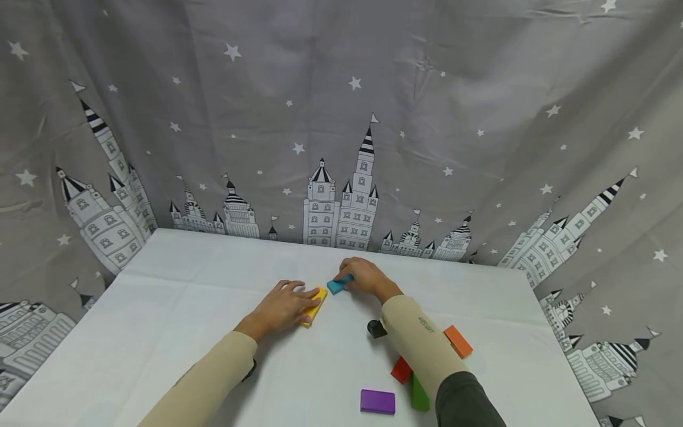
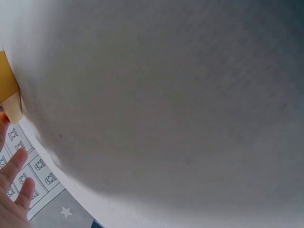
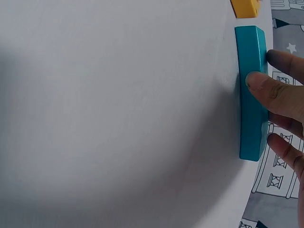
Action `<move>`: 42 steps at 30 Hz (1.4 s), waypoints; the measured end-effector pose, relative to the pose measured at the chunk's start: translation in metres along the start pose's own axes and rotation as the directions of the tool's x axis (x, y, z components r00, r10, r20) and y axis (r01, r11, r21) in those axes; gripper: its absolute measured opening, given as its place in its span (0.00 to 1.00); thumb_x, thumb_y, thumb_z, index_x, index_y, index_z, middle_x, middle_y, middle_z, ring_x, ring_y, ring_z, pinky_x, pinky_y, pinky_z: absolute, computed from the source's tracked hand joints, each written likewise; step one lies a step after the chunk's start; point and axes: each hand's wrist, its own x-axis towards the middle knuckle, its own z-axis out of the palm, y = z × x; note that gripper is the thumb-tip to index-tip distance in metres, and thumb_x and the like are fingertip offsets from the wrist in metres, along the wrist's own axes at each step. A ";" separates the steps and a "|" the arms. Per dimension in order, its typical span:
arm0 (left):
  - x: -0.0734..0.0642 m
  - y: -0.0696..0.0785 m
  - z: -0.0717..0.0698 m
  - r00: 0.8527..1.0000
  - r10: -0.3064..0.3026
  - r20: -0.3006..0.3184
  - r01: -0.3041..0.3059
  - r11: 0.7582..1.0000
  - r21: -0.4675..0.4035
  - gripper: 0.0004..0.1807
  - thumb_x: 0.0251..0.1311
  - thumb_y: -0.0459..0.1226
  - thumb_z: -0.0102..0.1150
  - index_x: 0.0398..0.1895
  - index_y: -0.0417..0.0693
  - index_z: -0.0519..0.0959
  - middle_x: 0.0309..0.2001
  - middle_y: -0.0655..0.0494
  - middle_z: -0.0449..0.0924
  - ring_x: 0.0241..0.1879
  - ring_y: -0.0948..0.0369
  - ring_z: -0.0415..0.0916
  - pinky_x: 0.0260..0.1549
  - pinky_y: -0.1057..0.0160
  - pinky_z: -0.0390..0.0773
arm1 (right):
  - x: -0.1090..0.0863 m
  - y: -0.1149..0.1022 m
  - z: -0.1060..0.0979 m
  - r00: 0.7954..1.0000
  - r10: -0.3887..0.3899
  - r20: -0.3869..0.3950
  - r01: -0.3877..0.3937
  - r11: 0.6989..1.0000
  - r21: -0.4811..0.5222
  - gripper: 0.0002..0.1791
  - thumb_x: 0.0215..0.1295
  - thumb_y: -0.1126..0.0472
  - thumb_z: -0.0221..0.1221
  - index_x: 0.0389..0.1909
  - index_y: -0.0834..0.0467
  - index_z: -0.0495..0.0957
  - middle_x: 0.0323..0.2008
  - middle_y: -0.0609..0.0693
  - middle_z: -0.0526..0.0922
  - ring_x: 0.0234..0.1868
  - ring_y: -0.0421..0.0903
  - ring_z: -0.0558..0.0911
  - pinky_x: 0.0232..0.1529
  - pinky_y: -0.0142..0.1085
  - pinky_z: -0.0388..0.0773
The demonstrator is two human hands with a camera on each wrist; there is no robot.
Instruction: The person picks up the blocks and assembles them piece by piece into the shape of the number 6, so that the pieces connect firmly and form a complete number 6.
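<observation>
My left hand (image 1: 281,307) holds a yellow block (image 1: 318,300) lying on the white table, with thumb and index finger on it and other fingers spread. Part of that yellow block (image 2: 7,80) shows at the left edge of the left wrist view, its end pale wood-coloured. Just right of it, my right hand (image 1: 366,276) grips a teal-blue block (image 1: 336,287). The right wrist view shows the thumb on the near face of the blue block (image 3: 251,123) and fingers behind it. A small gap separates the two blocks.
Nearer on the right lie an orange block (image 1: 459,341), a red block (image 1: 401,370), a green block (image 1: 419,396) and a purple block (image 1: 377,402). The right forearm partly covers some of them. A grey castle-print curtain (image 1: 341,77) hangs behind the table (image 1: 176,284).
</observation>
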 end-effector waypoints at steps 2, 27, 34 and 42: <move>0.000 0.001 -0.001 1.000 0.001 0.004 -0.001 1.000 0.001 0.30 0.57 0.53 0.61 0.64 0.58 0.73 0.67 0.60 0.68 0.66 0.48 0.63 0.64 0.44 0.60 | 0.002 -0.002 0.001 1.000 -0.006 -0.001 0.006 1.000 -0.004 0.16 0.57 0.65 0.67 0.47 0.51 0.85 0.48 0.48 0.81 0.51 0.46 0.77 0.57 0.40 0.73; -0.001 0.002 -0.002 1.000 -0.011 0.003 0.011 1.000 -0.003 0.31 0.56 0.54 0.61 0.64 0.58 0.73 0.67 0.61 0.67 0.66 0.49 0.63 0.64 0.45 0.60 | 0.011 -0.012 -0.001 1.000 0.001 0.017 -0.001 1.000 -0.004 0.17 0.58 0.64 0.67 0.49 0.50 0.85 0.49 0.48 0.80 0.52 0.46 0.76 0.57 0.39 0.72; 0.003 0.004 0.000 1.000 -0.013 0.016 0.013 1.000 0.006 0.31 0.56 0.54 0.61 0.64 0.59 0.73 0.67 0.62 0.68 0.66 0.49 0.63 0.64 0.45 0.60 | 0.005 -0.007 -0.004 1.000 0.011 0.026 -0.011 1.000 0.016 0.18 0.59 0.62 0.67 0.52 0.51 0.83 0.52 0.49 0.80 0.55 0.47 0.75 0.59 0.42 0.71; 0.001 0.003 -0.002 1.000 0.008 -0.002 -0.008 0.999 0.051 0.29 0.58 0.54 0.59 0.63 0.59 0.75 0.67 0.60 0.68 0.65 0.48 0.64 0.63 0.44 0.61 | -0.018 0.003 -0.032 0.999 0.014 -0.052 -0.011 0.997 0.070 0.20 0.59 0.63 0.67 0.53 0.56 0.81 0.56 0.53 0.77 0.60 0.53 0.72 0.63 0.50 0.66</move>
